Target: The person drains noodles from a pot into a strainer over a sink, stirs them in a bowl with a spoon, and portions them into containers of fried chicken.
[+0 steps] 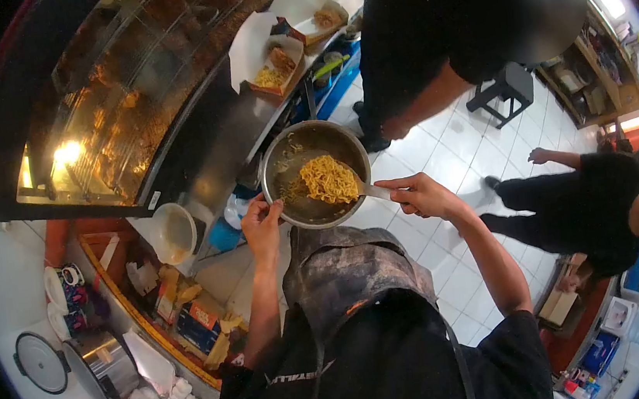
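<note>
A round metal pan (276, 153) with yellow noodles (328, 180) heaped in it is in front of my apron. My left hand (262, 223) grips the pan's near-left rim, with the thumb over the edge. At the right side, my right hand (422, 196) is closed around the pale handle of a utensil (374, 191) that reaches over the rim to the noodles. The utensil's far end is hidden, so its exact kind cannot be told. A dark bar, seemingly the pan's own handle (311, 101), points away from me.
Open food boxes (276, 63) stand on the metal counter beside a lit glass display case (103, 105). A white tub (173, 232) is at left. One person (427, 40) stands close ahead, another person (569, 200) at right. A black stool (507, 90) is on the tiled floor.
</note>
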The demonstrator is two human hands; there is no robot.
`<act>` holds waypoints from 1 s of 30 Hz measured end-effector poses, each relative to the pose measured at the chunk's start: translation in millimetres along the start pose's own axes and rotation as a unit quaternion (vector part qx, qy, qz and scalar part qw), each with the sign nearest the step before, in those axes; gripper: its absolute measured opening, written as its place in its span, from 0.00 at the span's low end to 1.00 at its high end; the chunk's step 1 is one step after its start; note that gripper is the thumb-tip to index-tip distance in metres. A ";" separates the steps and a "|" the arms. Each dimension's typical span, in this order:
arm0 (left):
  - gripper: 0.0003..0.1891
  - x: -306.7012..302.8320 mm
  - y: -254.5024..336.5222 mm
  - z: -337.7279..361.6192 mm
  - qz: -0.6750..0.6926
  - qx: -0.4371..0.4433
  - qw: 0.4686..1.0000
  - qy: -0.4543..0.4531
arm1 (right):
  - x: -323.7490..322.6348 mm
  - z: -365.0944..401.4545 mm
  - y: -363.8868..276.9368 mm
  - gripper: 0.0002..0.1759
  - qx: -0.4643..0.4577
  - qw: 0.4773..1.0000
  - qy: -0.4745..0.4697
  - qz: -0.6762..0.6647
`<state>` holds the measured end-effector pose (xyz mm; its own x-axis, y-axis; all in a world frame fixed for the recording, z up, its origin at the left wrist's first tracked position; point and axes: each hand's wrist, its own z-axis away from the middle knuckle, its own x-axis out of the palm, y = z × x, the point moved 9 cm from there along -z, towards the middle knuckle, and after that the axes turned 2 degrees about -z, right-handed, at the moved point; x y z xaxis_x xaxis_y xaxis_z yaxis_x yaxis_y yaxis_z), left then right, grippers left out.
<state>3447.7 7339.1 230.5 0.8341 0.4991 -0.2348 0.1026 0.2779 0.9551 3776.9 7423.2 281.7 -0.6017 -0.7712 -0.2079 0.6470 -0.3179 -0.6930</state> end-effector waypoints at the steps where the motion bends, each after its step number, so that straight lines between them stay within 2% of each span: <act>1: 0.11 -0.9 7.1 -14.2 0.056 -0.029 0.998 0.007 | -8.5 -7.6 -16.9 0.21 -0.001 1.000 0.007 -0.003; 3: 0.11 1.6 26.5 -41.9 0.087 -0.011 0.996 0.003 | -19.7 -16.5 -53.4 0.20 -0.002 0.999 0.027 -0.022; 5: 0.10 3.8 39.7 -68.4 0.055 -0.005 0.998 0.013 | -31.0 -38.3 -73.8 0.21 -0.021 0.999 0.023 -0.038; 7: 0.10 5.1 51.7 -108.5 0.024 0.025 0.999 0.013 | -45.7 -60.4 -103.8 0.21 -0.042 0.999 0.031 0.010; 9: 0.11 9.0 71.5 -145.7 -0.007 0.053 0.999 0.008 | -59.7 -71.1 -149.2 0.21 -0.118 0.992 0.036 -0.003; 11: 0.11 19.6 114.5 -175.8 0.061 0.013 0.998 0.007 | -78.4 -86.5 -178.7 0.21 -0.113 0.989 0.054 -0.074; 12: 0.11 27.3 114.2 -198.3 0.102 -0.020 0.994 0.012 | -88.2 -101.3 -188.6 0.22 -0.148 0.985 0.044 -0.078; 13: 0.11 35.9 116.7 -225.3 0.107 -0.010 0.994 0.010 | -97.7 -116.3 -198.1 0.22 -0.182 0.979 0.035 -0.081; 15: 0.10 53.1 125.4 -269.6 0.064 0.039 0.997 0.009 | -118.4 -137.7 -217.6 0.23 -0.194 0.975 0.065 -0.084; 16: 0.10 66.1 134.4 -282.8 0.127 0.019 0.992 -0.018 | -130.6 -145.0 -229.4 0.23 -0.203 0.971 0.091 -0.091; 17: 0.10 74.3 140.2 -297.4 0.131 0.026 0.991 -0.022 | -140.0 -151.7 -241.6 0.23 -0.207 0.969 0.098 -0.088; 19: 0.10 96.0 134.1 -326.7 0.125 -0.022 0.991 -0.038 | -160.3 -167.7 -255.3 0.23 -0.161 0.966 0.109 -0.172; 21: 0.11 106.5 139.0 -348.4 0.097 0.013 0.995 -0.019 | -182.4 -178.2 -271.6 0.23 -0.140 0.962 0.137 -0.191; 23: 0.14 103.9 150.9 -362.4 0.000 0.097 0.994 0.046 | -207.0 -206.1 -272.4 0.23 -0.173 0.950 0.130 -0.224; 25: 0.14 104.5 142.5 -364.1 0.018 0.095 0.994 0.046 | -226.9 -226.3 -271.4 0.22 -0.169 0.948 0.141 -0.230; 27: 0.15 87.5 138.7 -358.5 -0.049 0.196 0.964 0.173 | -242.3 -239.9 -269.7 0.22 -0.164 0.948 0.177 -0.209; 28: 0.15 81.3 134.7 -352.8 -0.048 0.115 0.978 0.166 | -244.6 -250.7 -265.3 0.22 -0.162 0.949 0.176 -0.207; 29: 0.15 78.2 126.6 -350.7 -0.045 0.112 0.978 0.169 | -253.1 -264.3 -257.7 0.22 -0.155 0.943 0.200 -0.217; 30: 0.14 72.7 125.7 -347.0 -0.051 0.147 0.973 0.168 | -262.0 -277.3 -251.0 0.22 -0.148 0.936 0.224 -0.227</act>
<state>3333.2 7695.1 270.8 0.5918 0.7358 -0.3292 0.3668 0.1179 0.9228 3642.3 7858.0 318.7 -0.9621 -0.2639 -0.0684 0.1589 -0.3391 -0.9272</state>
